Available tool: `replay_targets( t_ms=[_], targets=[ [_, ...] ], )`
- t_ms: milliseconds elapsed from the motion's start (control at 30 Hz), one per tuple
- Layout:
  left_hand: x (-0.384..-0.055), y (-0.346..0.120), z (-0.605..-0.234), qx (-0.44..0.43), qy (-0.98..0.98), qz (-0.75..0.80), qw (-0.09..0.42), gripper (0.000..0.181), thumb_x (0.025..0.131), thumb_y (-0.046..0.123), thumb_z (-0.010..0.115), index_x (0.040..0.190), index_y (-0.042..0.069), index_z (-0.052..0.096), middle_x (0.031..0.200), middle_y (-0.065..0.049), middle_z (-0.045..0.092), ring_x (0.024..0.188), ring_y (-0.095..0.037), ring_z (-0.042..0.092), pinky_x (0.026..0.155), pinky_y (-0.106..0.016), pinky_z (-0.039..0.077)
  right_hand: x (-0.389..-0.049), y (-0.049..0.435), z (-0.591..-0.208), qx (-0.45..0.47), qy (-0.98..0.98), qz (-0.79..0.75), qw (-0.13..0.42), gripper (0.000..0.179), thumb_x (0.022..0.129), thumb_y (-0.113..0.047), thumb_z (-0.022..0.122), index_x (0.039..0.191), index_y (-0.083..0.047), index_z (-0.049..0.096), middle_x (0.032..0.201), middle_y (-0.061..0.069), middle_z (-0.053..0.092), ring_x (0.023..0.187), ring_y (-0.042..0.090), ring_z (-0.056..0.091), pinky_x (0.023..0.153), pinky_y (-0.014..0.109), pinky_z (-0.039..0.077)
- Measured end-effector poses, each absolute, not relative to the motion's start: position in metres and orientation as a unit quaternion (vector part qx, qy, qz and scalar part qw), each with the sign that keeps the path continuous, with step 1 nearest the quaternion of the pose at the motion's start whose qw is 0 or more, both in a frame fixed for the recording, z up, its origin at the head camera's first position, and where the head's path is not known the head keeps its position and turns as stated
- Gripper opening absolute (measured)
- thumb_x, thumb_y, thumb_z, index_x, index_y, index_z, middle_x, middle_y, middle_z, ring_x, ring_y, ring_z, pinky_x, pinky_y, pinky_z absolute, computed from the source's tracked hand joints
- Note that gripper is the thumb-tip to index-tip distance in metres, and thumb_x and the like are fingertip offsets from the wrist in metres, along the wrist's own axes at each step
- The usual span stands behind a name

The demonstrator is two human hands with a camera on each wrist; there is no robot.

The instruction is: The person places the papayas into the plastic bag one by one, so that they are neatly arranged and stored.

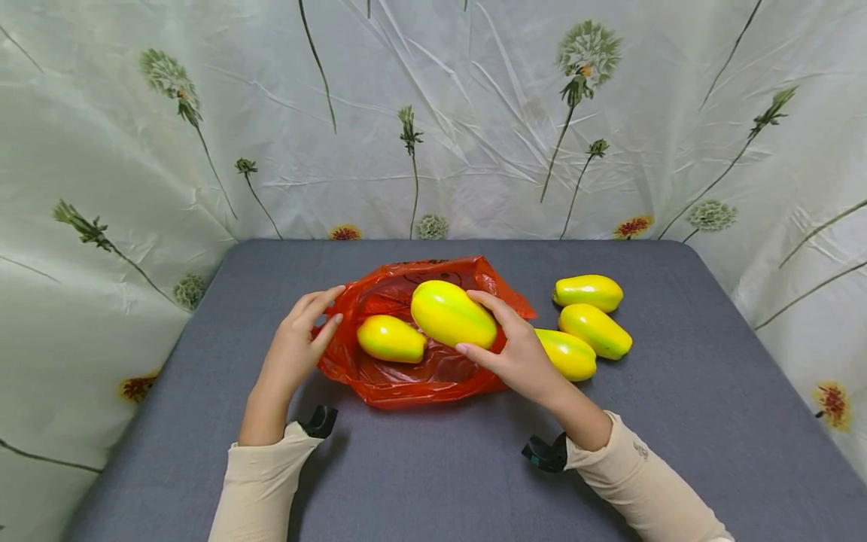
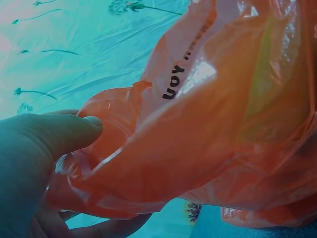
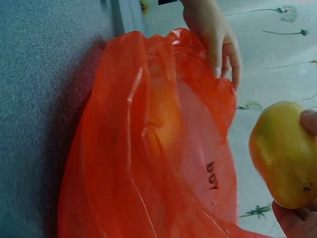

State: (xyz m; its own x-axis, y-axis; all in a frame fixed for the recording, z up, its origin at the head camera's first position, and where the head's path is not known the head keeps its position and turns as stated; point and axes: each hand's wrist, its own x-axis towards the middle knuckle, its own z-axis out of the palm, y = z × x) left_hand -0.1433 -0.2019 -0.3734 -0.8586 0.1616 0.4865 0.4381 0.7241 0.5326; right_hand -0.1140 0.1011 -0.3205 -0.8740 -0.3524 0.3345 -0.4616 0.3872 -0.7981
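Observation:
A red plastic bag lies on the table with its mouth spread open. Inside it rests one yellow papaya. My left hand pinches the bag's left rim between thumb and fingers; the left wrist view shows the thumb on the thin plastic. Above the bag's right part, my right hand grips a second yellow papaya, thumb on the near side and fingers on the far side. In the right wrist view this held papaya appears beside the bag, apart from it.
Three more yellow papayas lie right of the bag: a far one, a middle one and a near one partly behind my right hand. The grey table has a flower-patterned curtain behind it.

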Motion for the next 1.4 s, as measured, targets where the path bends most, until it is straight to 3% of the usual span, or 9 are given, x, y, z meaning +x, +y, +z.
replay_targets(
  t_ms=[400, 1100, 1400],
  targets=[
    [-0.145, -0.201, -0.374, -0.170, -0.903, -0.332, 0.213, 0.044, 0.083, 0.007, 0.064, 0.126, 0.013, 0.053, 0.114, -0.009, 0.053, 0.100, -0.023, 0.051, 0.074, -0.040, 0.047, -0.155, 0.080, -0.369, 0.269, -0.831, 0.483, 0.052, 0.063, 0.078, -0.026, 0.071, 0.132, -0.016, 0.040, 0.126, 0.000, 0.046, 0.100, 0.012, 0.048, 0.083, 0.033, 0.043],
    [-0.145, -0.200, -0.376, -0.167, -0.907, -0.328, 0.205, 0.044, 0.084, 0.008, 0.062, 0.127, 0.013, 0.052, 0.114, -0.010, 0.052, 0.100, -0.024, 0.051, 0.076, -0.043, 0.047, -0.175, 0.059, -0.392, 0.234, -0.861, 0.452, 0.028, 0.060, 0.079, -0.024, 0.070, 0.130, -0.013, 0.041, 0.120, 0.005, 0.049, 0.100, 0.015, 0.049, 0.083, 0.035, 0.043],
    [-0.145, -0.199, -0.376, -0.168, -0.905, -0.329, 0.209, 0.046, 0.082, 0.004, 0.064, 0.126, 0.012, 0.052, 0.113, -0.010, 0.052, 0.098, -0.024, 0.051, 0.073, -0.042, 0.048, -0.178, 0.054, -0.392, 0.215, -0.861, 0.461, -0.020, 0.059, 0.079, -0.024, 0.071, 0.128, -0.013, 0.041, 0.118, 0.005, 0.051, 0.097, 0.016, 0.050, 0.082, 0.034, 0.042]
  ],
)
